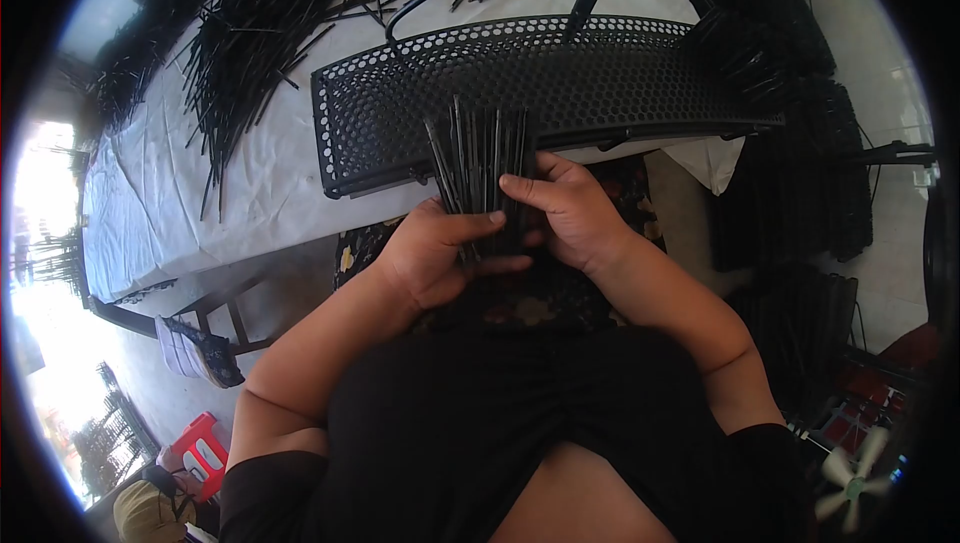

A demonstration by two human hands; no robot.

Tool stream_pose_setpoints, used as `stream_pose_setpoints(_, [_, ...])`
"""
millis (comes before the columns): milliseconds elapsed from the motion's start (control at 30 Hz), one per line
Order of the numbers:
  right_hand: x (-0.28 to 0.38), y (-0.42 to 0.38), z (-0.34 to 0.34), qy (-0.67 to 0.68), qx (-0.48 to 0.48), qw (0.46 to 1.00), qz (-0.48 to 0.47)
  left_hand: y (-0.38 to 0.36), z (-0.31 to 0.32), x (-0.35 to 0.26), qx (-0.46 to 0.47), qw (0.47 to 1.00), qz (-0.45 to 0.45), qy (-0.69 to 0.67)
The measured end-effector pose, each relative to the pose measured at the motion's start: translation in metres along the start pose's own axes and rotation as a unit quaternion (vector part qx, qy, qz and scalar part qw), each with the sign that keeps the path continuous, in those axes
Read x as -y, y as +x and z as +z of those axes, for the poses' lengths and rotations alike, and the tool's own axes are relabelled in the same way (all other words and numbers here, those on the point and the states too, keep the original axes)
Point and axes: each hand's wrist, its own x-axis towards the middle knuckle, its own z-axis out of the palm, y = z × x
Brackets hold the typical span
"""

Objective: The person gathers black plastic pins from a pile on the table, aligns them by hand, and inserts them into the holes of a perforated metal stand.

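Note:
Between my two hands is a bundle of thin black sticks (485, 158), standing roughly upright and fanning slightly at the top. My left hand (440, 248) wraps the lower left part, its thumb across the front of the sticks. Along the right side, my right hand (570, 208) grips the bundle with its thumb pressed on the front. Just beyond the stick tops lies a black perforated metal panel (600, 83) with a raised rim, on the table edge. The lower ends of the sticks are partly hidden by my fingers and dark against the patterned cloth on my lap.
A large pile of loose black sticks (245, 63) covers the far left of the white-covered table (150, 213). Dark stacked bundles (790, 173) stand at the right. A red plastic stool (203, 453) is at lower left, and a fan (855, 483) at lower right.

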Motion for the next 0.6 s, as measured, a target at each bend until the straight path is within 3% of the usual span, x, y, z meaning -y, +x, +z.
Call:
stream_pose_setpoints(100, [-0.003,0.003,-0.005,0.009,0.008,1.000,-0.001,-0.002,0.000,0.004,-0.021,0.999,0.021,0.017])
stream_pose_setpoints(600, [0.004,0.004,0.004,0.031,-0.023,0.998,0.052,0.000,-0.014,0.001,0.056,0.998,-0.021,-0.036])
